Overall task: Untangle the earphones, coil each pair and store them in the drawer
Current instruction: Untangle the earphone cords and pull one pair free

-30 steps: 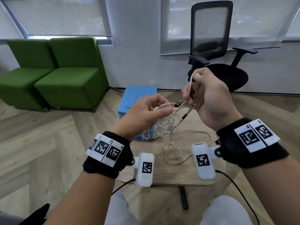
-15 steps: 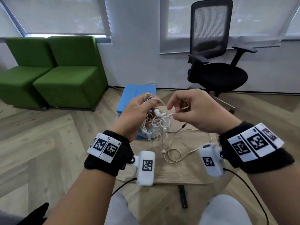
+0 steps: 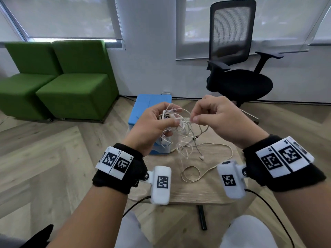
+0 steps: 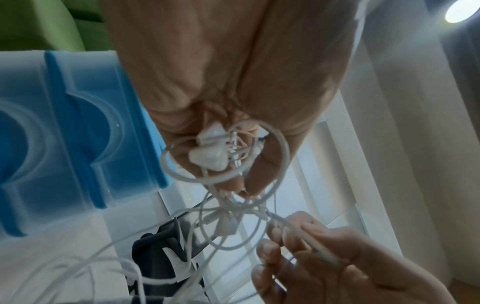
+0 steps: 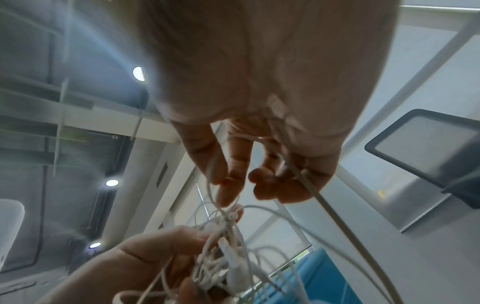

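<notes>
Basically left hand [image 3: 152,122] grips tangled earphones [image 3: 179,129], right hand [image 3: 220,119] pinches one cable; wristband markers [image 3: 114,161] readable only as "L4", above desk [image 3: 200,190].

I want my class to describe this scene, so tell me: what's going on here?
A person is untangling white earphones. The left hand grips the knotted bundle above a small wooden table, while the right hand pinches one cable drawn out of it. Loose cable ends trail onto the table. A blue drawer box stands behind the hands. Nothing is coiled or stored yet.
</notes>
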A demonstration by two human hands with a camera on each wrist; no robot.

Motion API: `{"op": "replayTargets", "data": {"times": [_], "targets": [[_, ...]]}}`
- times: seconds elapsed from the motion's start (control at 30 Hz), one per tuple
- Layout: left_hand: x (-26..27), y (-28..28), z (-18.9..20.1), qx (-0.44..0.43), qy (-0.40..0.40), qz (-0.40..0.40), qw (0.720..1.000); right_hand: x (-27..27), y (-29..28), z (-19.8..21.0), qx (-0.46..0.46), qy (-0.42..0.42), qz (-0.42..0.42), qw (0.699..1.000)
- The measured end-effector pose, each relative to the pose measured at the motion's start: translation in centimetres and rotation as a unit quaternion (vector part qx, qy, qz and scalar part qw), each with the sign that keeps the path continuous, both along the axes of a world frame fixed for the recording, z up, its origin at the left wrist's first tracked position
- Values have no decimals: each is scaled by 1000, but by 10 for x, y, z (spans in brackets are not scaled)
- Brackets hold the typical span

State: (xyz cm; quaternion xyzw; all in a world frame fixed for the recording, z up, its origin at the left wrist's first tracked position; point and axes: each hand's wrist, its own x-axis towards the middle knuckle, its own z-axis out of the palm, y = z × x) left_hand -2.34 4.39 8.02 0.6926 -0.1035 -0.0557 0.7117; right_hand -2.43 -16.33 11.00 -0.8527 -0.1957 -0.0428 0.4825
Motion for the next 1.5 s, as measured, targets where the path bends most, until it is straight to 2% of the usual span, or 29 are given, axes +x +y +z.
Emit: {"op": "replayTargets", "data": {"times": [0.13,0.3,0.67,0.8,0.87,0.93,1.03,1.4,1.5], "targets": [[-1,1,-1,-8,-1,-13,1000,6,-5,-3,56,97,10,994],[-1,1,0,-12,-16,-11,1000,6,-4,-9,43,120,27,992],[0,4,0,-24,-35,16,999,7,-2,-15,33,80,58,995],[1,1,-2,-34,-32,28,999,11,-3,-14,34,66,29,997],[2,0,-3,-34,-32,25,999,12,-2,-11,58,21,-9,998],[2,0,-3,-37,-31,20,999,9,0,-6,64,-74,-46,994],[4,0,-2,-42,-29,13,999,5,8,-5,-6,-162,-25,986],[6,5,-3,-73,-12,-22,997,11,11,-15,-85,-167,-11,982],[5,5,1,-89,2,-18,996,11,10,-11,-90,-142,-7,986]]}}
